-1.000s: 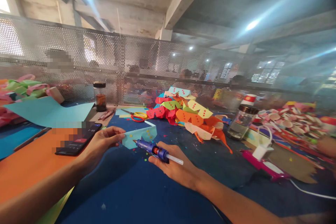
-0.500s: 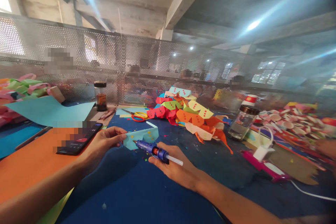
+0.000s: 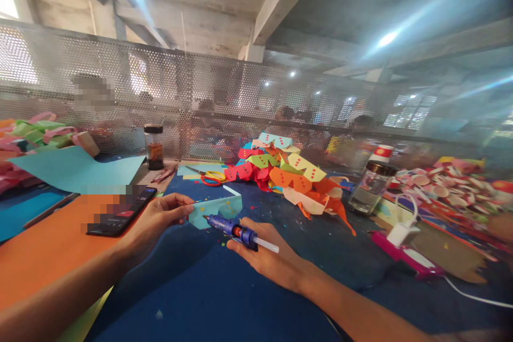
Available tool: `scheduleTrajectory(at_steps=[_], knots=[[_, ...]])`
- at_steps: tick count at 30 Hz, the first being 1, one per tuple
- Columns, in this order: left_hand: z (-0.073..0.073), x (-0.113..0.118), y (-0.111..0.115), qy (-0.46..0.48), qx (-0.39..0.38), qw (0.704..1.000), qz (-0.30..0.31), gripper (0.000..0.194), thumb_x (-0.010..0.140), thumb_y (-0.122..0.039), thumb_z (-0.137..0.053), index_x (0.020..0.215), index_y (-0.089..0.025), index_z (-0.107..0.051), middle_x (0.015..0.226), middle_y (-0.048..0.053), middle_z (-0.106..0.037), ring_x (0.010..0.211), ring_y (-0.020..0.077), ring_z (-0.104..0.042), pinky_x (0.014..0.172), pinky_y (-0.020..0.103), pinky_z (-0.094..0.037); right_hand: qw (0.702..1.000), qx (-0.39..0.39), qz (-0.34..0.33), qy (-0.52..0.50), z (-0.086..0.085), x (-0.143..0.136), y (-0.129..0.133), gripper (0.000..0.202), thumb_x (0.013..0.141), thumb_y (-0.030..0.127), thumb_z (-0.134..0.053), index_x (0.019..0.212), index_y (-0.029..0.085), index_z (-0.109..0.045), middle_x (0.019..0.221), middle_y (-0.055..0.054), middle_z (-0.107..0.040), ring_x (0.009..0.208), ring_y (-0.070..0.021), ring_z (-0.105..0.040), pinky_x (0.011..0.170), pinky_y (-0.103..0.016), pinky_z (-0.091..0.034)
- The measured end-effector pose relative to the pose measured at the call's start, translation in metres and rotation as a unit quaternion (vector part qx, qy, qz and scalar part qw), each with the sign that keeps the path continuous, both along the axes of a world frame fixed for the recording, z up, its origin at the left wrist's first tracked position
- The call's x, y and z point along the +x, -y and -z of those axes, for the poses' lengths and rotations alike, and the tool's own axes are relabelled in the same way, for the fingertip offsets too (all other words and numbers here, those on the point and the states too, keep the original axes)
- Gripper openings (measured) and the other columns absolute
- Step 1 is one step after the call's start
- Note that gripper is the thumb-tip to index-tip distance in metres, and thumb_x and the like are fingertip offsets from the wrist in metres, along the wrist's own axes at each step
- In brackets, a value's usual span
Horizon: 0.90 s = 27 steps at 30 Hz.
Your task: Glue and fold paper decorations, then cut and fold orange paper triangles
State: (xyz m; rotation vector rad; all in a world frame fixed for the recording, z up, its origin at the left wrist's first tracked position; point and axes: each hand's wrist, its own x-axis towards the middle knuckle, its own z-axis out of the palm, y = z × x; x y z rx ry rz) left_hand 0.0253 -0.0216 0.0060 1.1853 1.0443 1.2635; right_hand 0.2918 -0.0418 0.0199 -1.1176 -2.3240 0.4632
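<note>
I could pass a hand over the table nearside of the glue gun, but the pile blocks beyond, a phone far left, a jar far right.

Head-worn view, facing forward and down, table near

one blue cylindrical glue gun, one folded light-blue paper piece with yellow dots, two clear dark-lidded jars, one black rectangular phone, one pair of red-and-yellow-handled scissors, one magenta power strip.

Phone shows 1:06 now — 1:05 abt a sec ago.
</note>
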Motion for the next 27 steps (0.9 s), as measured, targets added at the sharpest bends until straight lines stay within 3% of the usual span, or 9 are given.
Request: scheduleTrajectory(at_steps=[27], knots=[[0.0027, -0.0012, -0.0021, 0.008, -0.003, 1.0, 0.011, 0.033, 0.063, -0.04, -0.089, 0.083, -0.019, -0.073, 0.072, -0.001, -0.065, 0.06, 0.0097, -0.054, 0.058, 0.021, -0.042, 1.0, -0.003, -0.003, 0.001, 0.0029, 0.0014, -0.0007, 0.032, 0.093, 0.041, -0.063, 0.076, 0.022, -0.043, 0.068, 0.004, -0.056, 0.055, -0.0096, -0.043, 0.054, -0.025, -0.029]])
